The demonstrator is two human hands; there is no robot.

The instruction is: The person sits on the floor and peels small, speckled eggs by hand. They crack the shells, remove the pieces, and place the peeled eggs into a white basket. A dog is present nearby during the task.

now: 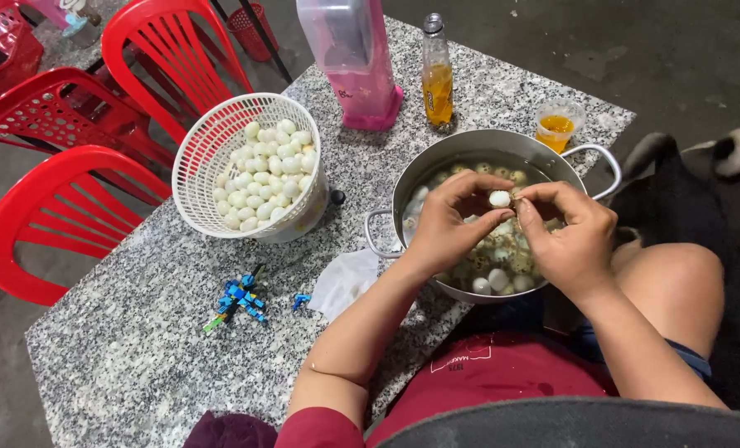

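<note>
Right over the metal pot [469, 149], both hands met: the left hand [444, 228] and the right hand [573, 236] pinched one small white egg [500, 199] between their fingertips. The pot stood at the near right edge of the granite bench [121, 348], hanging partly over it above the person's lap, full of water and speckled eggs; how deep they lay was hard to make out. Toward the left edge sat a white basket [212, 141] heaped with peeled eggs. At the far edge stood a pink-based container [353, 58], cut off at the top, an orange drink bottle [438, 75] and a plastic cup [557, 124]. A white tissue [345, 282] and a small blue toy [239, 299] lay nearer. The near left corner stayed open. Red chairs [63, 207] crowded the left side.
</note>
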